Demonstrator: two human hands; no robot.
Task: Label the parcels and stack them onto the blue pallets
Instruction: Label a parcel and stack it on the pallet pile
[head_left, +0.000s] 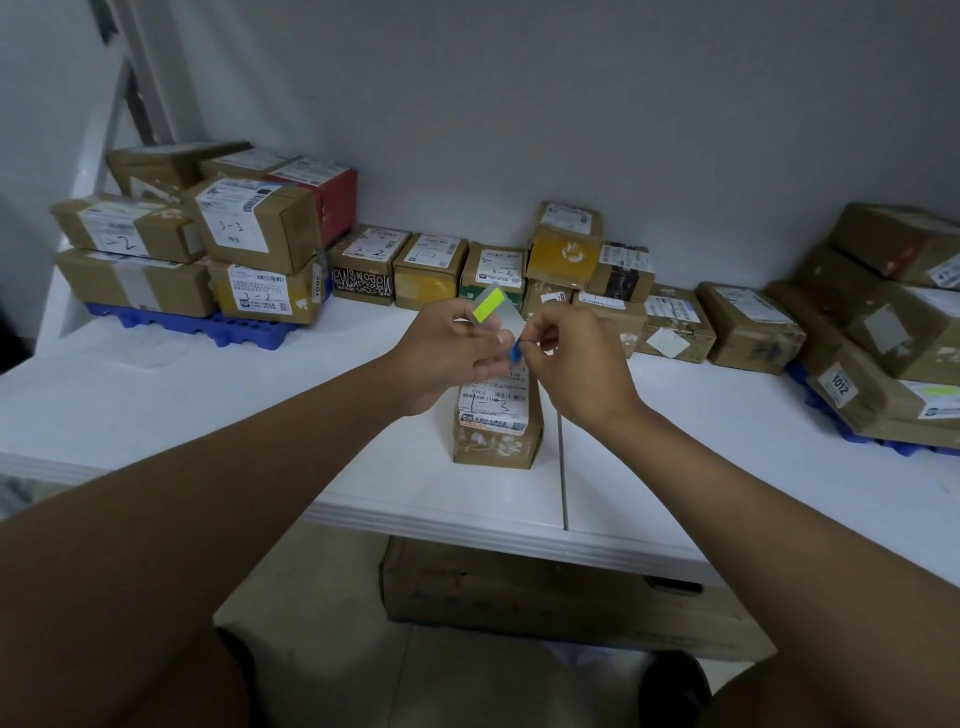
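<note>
A long white surface (156, 410) runs along the grey wall, and it is loaded. On the far left sits a blue pallet (208, 325) carrying a two-tier stack of brown parcels (192, 244), one marked "3-3" on its label, with a red box (332, 202) tucked at the back of the pile. Over on the right edge, a second blue pallet (862, 436) peeks out under another heap of cardboard parcels (893, 317), one of them wearing a yellow-green sticker on its label. Between the two pallets, a row of smaller parcels (467, 265) lines the wall, hand-written numbers on several labels. Down below the surface, a big cardboard carton (545, 597) rests on the floor.

Centre stage: a single narrow brown parcel (496, 421) stands on the surface just in front of the person, printed label on top with a pen mark across it, well apart from both pallets.

Above it, both hands meet. The left hand (447, 353) has its grip pinched on a translucent sticker sheet (501, 317), which bears one yellow-green sticker (491, 306) near its top. The right hand (576, 364) has its grip pinched on a small blue sticker (515, 352), thumb and forefinger closed on it right at the sheet's lower edge. Whether that blue sticker is free of the sheet, I cannot tell.
</note>
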